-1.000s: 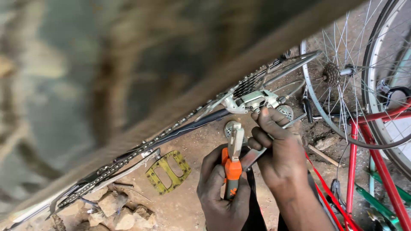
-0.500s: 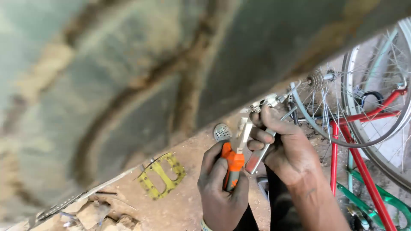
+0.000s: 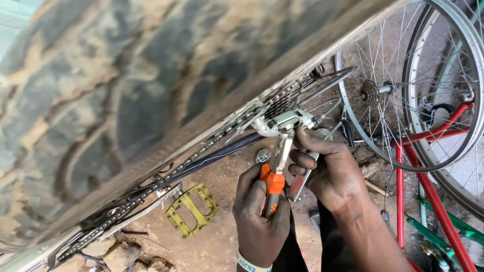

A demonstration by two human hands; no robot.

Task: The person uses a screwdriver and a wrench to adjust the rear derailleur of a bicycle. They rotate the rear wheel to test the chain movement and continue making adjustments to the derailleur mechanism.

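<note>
A: Entry, head view. Left hand (image 3: 259,214) is closed around the orange-handled pliers (image 3: 275,184); the metal nose points up to the silver rear derailleur (image 3: 285,122) and looks to meet it.

B: Right hand?

A: Right hand (image 3: 330,168) is curled just beside the left, fingers bent around a slim grey metal tool (image 3: 301,179) — fingertips touching the underside of the derailleur. What kind of tool, cannot tell.

B: Position of the derailleur?

A: It hangs below the big blurred tyre (image 3: 126,100), at the upper end of the chain (image 3: 166,179), which runs down to the lower left.

B: Surroundings?

A: Yellow pedal (image 3: 191,210) lies on the dirt ground (image 3: 222,236), left of the hands, well apart. Spoked wheel (image 3: 398,100) and red frame tubes (image 3: 433,201) to the right — not touched.
</note>
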